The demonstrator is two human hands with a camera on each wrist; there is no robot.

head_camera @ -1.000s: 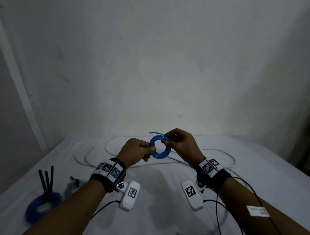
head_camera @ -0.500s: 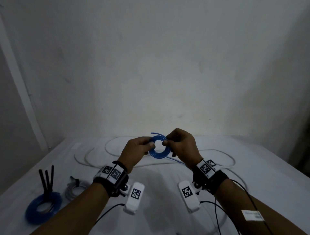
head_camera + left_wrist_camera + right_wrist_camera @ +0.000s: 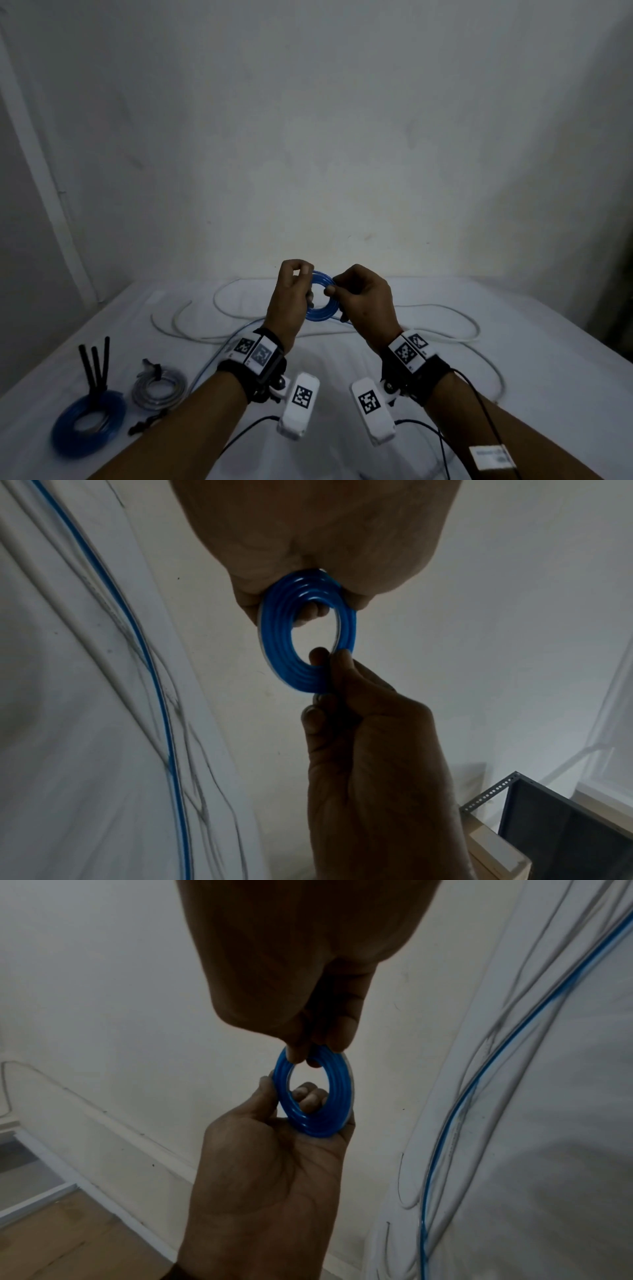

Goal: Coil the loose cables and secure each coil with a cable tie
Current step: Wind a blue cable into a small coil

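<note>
Head view: both hands are raised above the white table (image 3: 445, 394), sharing one small blue coil (image 3: 320, 298) between them.
Left hand (image 3: 291, 301): it grasps the coil's near side, thumb on one face and fingers through the hole, probably to keep the wound turns flat and stacked.
Right hand (image 3: 363, 301): fingertips pinch the opposite edge of the coil, seemingly to guide the next turn on.
Blue coil up close: the left wrist camera shows several neat turns lying side by side (image 3: 308, 634), held at both ends of the ring.
Loose tail: a blue strand (image 3: 205, 370) drops from under the hands onto the table toward the left forearm, so winding looks unfinished.
Left of the left arm: a larger blue coil (image 3: 87, 426) with black cable ties (image 3: 96, 366) standing up from it, and a grey coil (image 3: 159, 387) just beside it; both look already wound.
Beyond the hands: a white cable (image 3: 428, 308) lies loose, likely waiting its turn.
</note>
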